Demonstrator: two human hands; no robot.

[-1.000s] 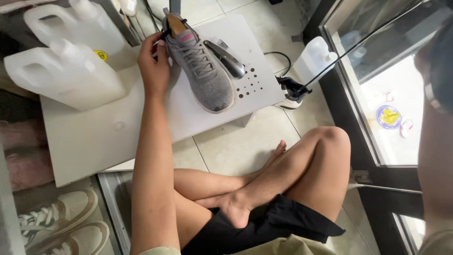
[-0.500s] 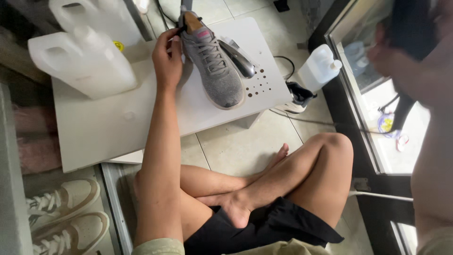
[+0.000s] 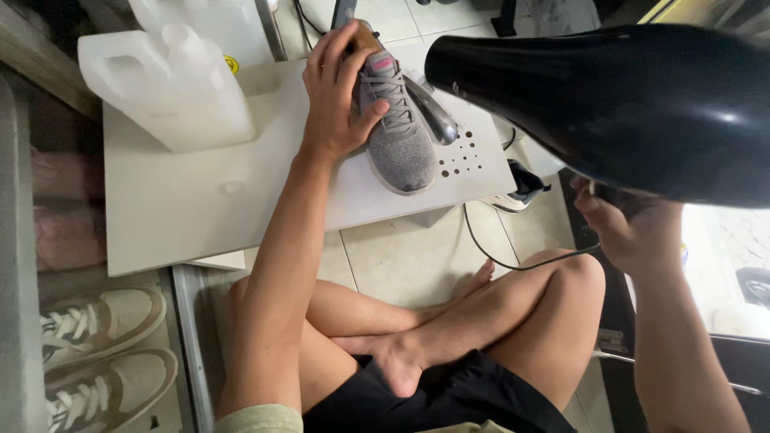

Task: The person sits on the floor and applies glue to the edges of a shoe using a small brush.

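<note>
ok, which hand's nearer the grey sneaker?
Left. The left hand grips the grey sneaker at its heel side; the right hand is well off to the side, holding the black hair dryer.

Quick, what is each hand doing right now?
Left hand: closed around the heel of the grey shoe on the white board.
Right hand: closed on the handle of the black hair dryer.

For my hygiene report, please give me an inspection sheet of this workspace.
Surface: white board over tiled floor, small holes near its right edge.
Job's things: grey sneaker on the board; black hair dryer.
Clutter: white plastic jugs; beige sneakers lower left.
Hands: left hand grips the sneaker's heel; right hand holds the dryer.
Cables: black cord across the floor.
Surroundings: glass door at right.
</note>
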